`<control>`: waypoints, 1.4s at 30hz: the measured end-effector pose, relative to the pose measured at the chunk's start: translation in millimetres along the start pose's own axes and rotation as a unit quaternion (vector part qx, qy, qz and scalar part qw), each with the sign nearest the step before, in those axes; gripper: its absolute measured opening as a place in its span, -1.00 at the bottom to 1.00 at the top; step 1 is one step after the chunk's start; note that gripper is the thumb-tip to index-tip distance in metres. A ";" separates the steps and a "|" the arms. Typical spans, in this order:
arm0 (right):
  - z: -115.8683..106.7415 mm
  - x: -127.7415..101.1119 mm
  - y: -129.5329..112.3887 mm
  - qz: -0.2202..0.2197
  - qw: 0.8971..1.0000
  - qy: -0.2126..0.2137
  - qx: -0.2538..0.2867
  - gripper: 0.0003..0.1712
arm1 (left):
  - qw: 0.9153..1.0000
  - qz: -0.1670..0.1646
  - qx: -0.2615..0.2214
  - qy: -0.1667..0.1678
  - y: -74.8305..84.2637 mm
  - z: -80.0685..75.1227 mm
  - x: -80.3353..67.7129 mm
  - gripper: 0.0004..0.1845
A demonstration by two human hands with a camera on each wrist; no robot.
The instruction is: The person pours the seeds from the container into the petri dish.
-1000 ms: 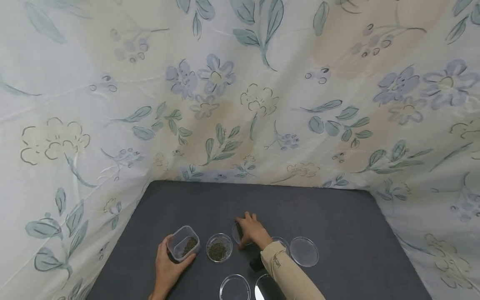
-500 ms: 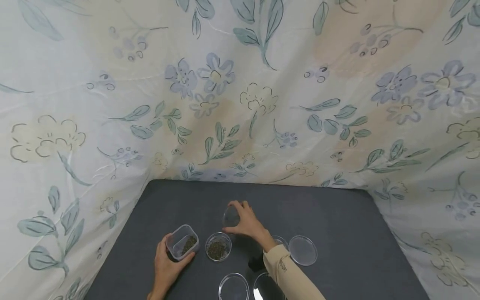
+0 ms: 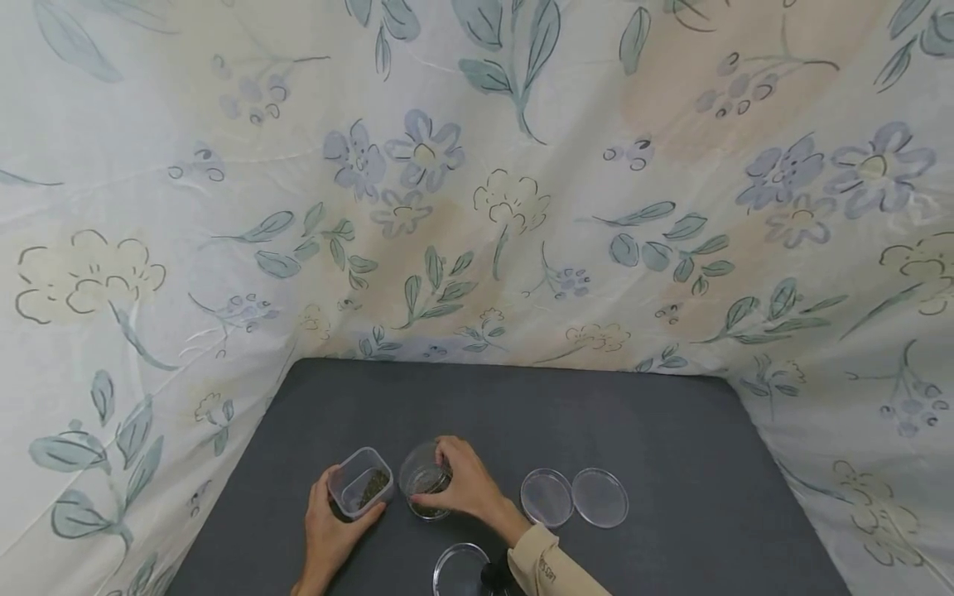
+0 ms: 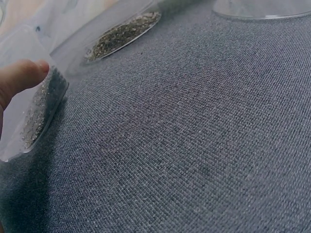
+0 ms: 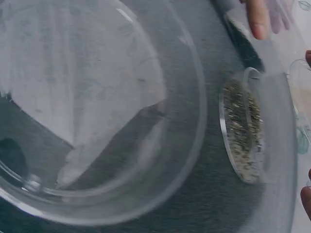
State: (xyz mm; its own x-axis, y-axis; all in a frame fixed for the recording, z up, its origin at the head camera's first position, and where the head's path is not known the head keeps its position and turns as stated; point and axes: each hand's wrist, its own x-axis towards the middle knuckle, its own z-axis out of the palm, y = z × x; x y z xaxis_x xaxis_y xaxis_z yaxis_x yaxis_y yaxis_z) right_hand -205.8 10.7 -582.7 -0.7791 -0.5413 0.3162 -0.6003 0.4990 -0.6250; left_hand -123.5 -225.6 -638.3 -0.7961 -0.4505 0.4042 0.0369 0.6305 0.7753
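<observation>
Right grip (image 3: pixel 462 488): fingers curled on clear lid (image 3: pixel 421 472), tilted over seed dish (image 3: pixel 430 503). Left grip (image 3: pixel 328 530): wrapped round seed box (image 3: pixel 362 483), just left. Grey desk (image 3: pixel 671 430) beneath.

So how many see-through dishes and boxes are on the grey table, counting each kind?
Square tub with seeds: 1
Round dish with seeds: 1
Round clear lid, held over that dish: 1
Empty round clear dishes: 3
Total: 6
</observation>
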 end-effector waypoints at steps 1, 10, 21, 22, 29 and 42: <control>1.7 -2.3 0.2 -0.001 1.000 -0.005 -0.005 -0.36 | 1.000 -0.001 -0.001 0.000 -0.1 0.1 -0.2 0.10; 8.2 -16.0 3.1 -0.005 0.999 -0.018 -0.045 -0.40 | 1.000 -0.004 -0.005 0.000 -1.5 0.2 0.2 0.10; 12.4 -28.7 14.0 0.006 0.998 -0.033 -0.046 -0.46 | 1.000 -0.001 -0.006 0.003 -3.3 1.2 -0.8 0.09; 13.0 -29.4 15.3 0.007 0.998 -0.037 -0.047 -0.47 | 1.000 -0.003 -0.005 0.003 -3.3 1.2 -0.9 0.09; 13.9 -32.1 19.5 0.013 0.995 -0.065 -0.077 -0.19 | 1.000 -0.010 -0.001 0.000 -3.4 0.9 -2.0 0.10; 18.5 -40.2 22.7 0.001 0.994 -0.060 -0.088 -0.18 | 1.000 0.007 -0.012 0.013 -6.6 4.5 -3.9 0.11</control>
State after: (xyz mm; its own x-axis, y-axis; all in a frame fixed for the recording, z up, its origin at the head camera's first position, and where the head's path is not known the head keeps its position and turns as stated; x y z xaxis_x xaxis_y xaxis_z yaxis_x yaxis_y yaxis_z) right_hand -184.8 31.3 -622.9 -0.7595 -0.6121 0.2205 -0.6294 0.6054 -0.4872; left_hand -123.3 -225.1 -647.2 -0.7791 -0.4586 0.4274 0.0621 0.6219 0.7806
